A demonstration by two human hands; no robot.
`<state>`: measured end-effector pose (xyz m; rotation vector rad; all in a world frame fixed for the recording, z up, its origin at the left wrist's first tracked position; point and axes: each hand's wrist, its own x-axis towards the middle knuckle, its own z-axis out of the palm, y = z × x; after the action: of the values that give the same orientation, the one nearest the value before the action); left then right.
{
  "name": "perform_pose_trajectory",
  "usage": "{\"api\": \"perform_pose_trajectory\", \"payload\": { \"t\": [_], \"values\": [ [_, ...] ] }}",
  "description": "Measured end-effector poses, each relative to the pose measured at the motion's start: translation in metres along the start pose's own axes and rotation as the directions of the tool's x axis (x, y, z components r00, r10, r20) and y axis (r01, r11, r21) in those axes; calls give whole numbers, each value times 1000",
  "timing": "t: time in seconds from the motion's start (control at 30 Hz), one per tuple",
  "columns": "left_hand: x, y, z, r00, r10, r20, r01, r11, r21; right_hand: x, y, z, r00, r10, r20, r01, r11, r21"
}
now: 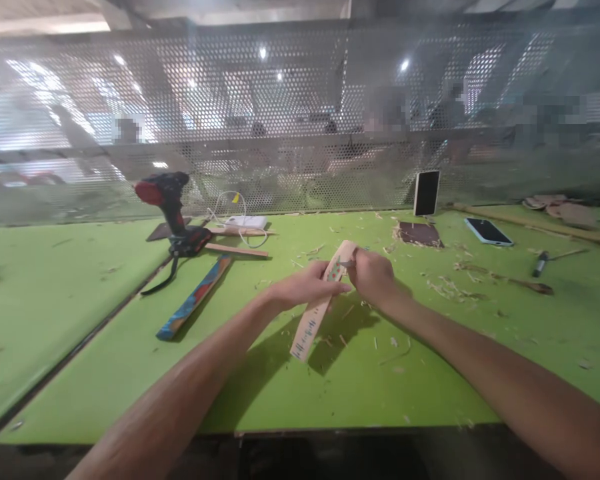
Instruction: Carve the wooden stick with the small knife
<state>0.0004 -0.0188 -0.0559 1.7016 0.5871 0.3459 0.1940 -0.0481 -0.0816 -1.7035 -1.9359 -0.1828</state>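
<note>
A flat, pale wooden strip (307, 333) with dark lettering and a red-and-green painted pattern is tilted above the green table. My left hand (313, 283) is closed around its middle, with the thumb across the front. Near the strip's upper end, my right hand (376, 273) grips a small knife (347, 264); its short grey blade lies against the painted pattern, and the handle is hidden in my fingers. On the table to the left lies a second strip (195, 300), painted blue, red and brown.
A cordless drill (173, 213) stands at the left by the table seam, near a white power bank (246, 223) with a cable. Wood shavings (450, 290) litter the green table (105, 373). A phone (489, 231) lies at the right; a perforated metal screen (290, 160) rises behind.
</note>
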Motion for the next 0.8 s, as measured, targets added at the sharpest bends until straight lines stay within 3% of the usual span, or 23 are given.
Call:
{"api": "perform_pose_trajectory", "payload": {
  "t": [0.23, 0.43, 0.8],
  "values": [
    [2, -6, -1, 1000, -16, -22, 16, 1000, 13, 1, -1, 1, 998, 69, 11, -69, 995, 71],
    [3, -11, -4, 1000, -15, -24, 16, 999, 42, 3, 4, 4, 995, 86, 55, -85, 996, -25],
    [7, -18, -9, 999, -35, -35, 36, 999, 13, 5, 18, 14, 987, 142, 76, -143, 990, 9]
  ]
}}
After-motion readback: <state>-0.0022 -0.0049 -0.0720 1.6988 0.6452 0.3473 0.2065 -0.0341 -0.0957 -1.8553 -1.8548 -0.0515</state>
